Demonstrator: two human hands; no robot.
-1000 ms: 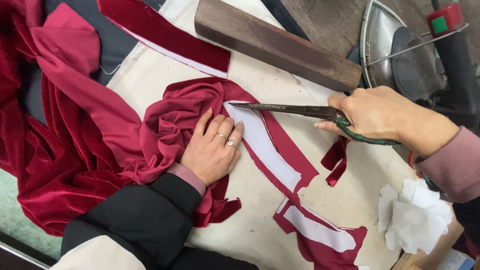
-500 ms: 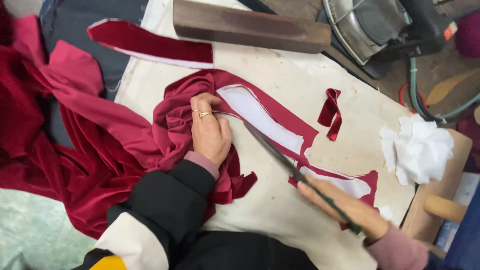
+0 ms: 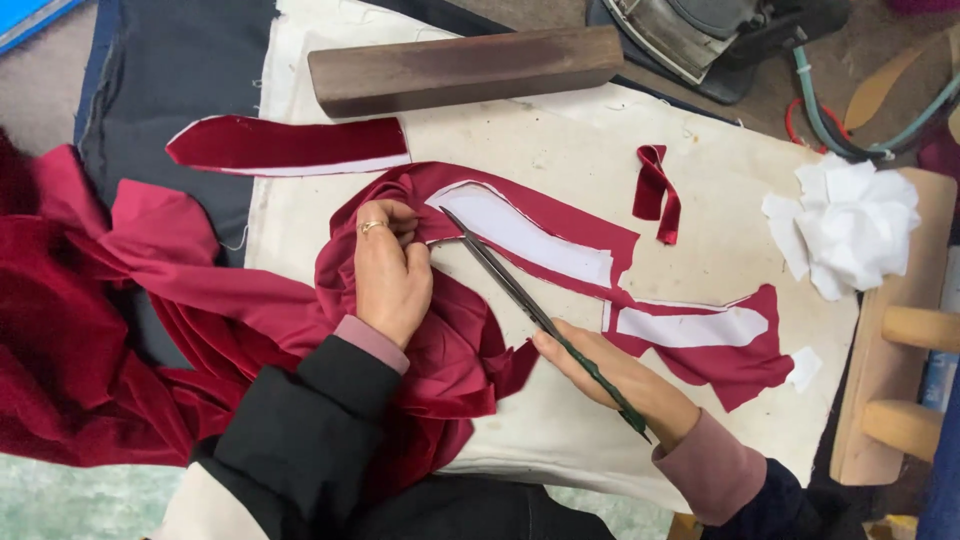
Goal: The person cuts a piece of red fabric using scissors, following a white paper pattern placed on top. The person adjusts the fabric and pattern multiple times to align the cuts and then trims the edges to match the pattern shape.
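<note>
In the head view, the left hand (image 3: 390, 270) lies at the centre left of the frame on the dark red velvet fabric (image 3: 200, 300); its fingers (image 3: 395, 215) are curled and pinch a fold of this cloth, just beside the white pattern piece (image 3: 525, 235) that lies on the velvet. A ring (image 3: 371, 227) is on one finger. The right hand (image 3: 625, 375) is at the lower centre right and is closed around the green handles of the long scissors (image 3: 520, 290). The blades are almost together and point up and to the left, with the tip near the fingers of the left hand, along the edge of the white piece. The big mass of the velvet spreads to the left of the frame, over a dark cloth (image 3: 170, 70) and partly over the cream work surface (image 3: 560, 440). A second piece with white pattern (image 3: 700, 330) lies to the right of the scissors. At the upper left of the pad lies a cut red strip (image 3: 290, 145), and above it a long wooden block (image 3: 465, 70). A small red scrap (image 3: 658, 190) lies at the upper right, and near it a heap of white scraps (image 3: 850, 230) rests on a wooden stand (image 3: 890, 370). An iron (image 3: 700, 30) is at the top edge.
</note>
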